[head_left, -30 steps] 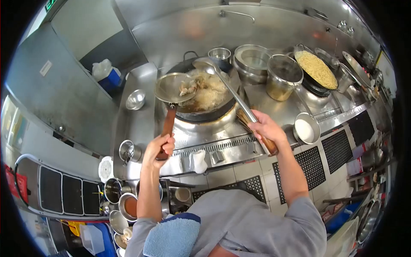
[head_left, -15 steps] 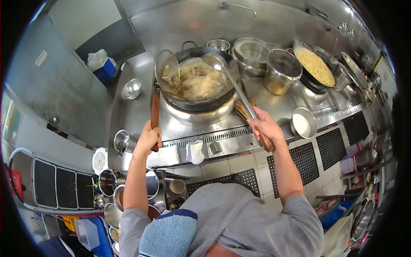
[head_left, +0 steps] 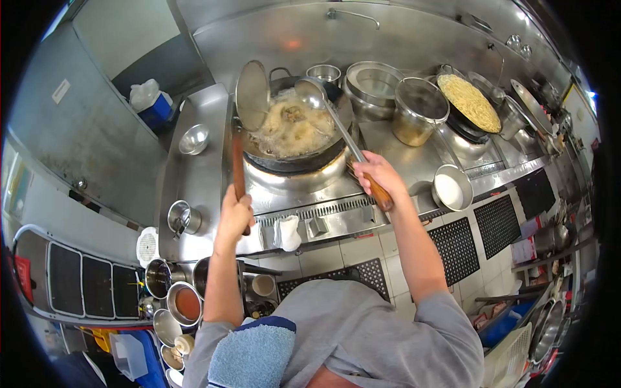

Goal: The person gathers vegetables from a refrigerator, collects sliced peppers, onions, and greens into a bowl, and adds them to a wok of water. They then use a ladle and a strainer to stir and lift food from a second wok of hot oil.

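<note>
Head view: my left hand [head_left: 235, 216] is closed tight round the wooden handle of the strainer [head_left: 251, 95], whose mesh bowl is tipped up on edge at the left rim of the wok [head_left: 304, 158]. My right hand [head_left: 376, 174] is wrapped round the ladle [head_left: 310, 95] handle, its cup over the far side of the wok above the bubbling oil. Pieces of food [head_left: 292, 115] sit in the froth at wok centre. Right of the wok stand a pot [head_left: 414, 107] and a pan of noodles [head_left: 469, 102]; a small bowl [head_left: 195, 138] sits on the counter [head_left: 194, 187] to the left.

Risks, as I judge them: oil is foaming high, so a fast dip of strainer or ladle could splash it over the rim onto my forearms or the burner. With the strainer tilted this steeply, anything caught could slide back and spatter. Both handles are long, so a loose grip could twist.
</note>
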`<state>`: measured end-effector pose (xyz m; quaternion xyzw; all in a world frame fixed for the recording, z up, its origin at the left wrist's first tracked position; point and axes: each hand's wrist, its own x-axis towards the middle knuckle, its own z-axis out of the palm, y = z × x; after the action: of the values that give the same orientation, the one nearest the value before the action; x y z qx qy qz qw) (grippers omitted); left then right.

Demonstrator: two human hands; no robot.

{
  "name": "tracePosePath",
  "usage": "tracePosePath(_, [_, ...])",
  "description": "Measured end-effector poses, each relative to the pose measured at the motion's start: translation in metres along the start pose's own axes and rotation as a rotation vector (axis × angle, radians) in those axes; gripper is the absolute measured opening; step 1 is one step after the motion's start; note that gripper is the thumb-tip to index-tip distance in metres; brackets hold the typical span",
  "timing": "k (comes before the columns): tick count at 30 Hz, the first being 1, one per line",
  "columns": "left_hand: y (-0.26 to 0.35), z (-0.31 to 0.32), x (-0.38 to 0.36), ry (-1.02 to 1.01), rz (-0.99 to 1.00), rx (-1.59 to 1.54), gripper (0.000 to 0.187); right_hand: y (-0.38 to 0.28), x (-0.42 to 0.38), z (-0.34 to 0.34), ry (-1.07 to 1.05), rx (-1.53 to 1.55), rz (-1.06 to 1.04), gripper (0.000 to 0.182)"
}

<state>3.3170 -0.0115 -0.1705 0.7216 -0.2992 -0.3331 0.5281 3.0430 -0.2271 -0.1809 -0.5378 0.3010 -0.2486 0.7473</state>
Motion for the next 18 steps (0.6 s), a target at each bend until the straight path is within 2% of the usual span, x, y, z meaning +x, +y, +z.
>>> tracePosePath(2, [-0.004,0.021,-0.012,-0.005,-0.065,-0.163,0.011,0.002,0.017,0.006,-0.007,0.033,-0.014,0.012])
tracePosePath(8, [-0.011,0.057,-0.020,-0.059,-0.189,-0.285,0.014,0.013,0.049,0.019,-0.015,0.159,0.022,0.016])
tracePosePath(16, [0.002,0.050,-0.025,-0.115,-0.257,-0.638,0.016,0.000,0.027,0.033,-0.090,0.306,0.008,0.014])
tracePosePath(18, [0.001,0.045,-0.024,-0.158,-0.264,-0.714,0.016,0.004,0.030,0.042,-0.033,0.126,-0.001,0.015])
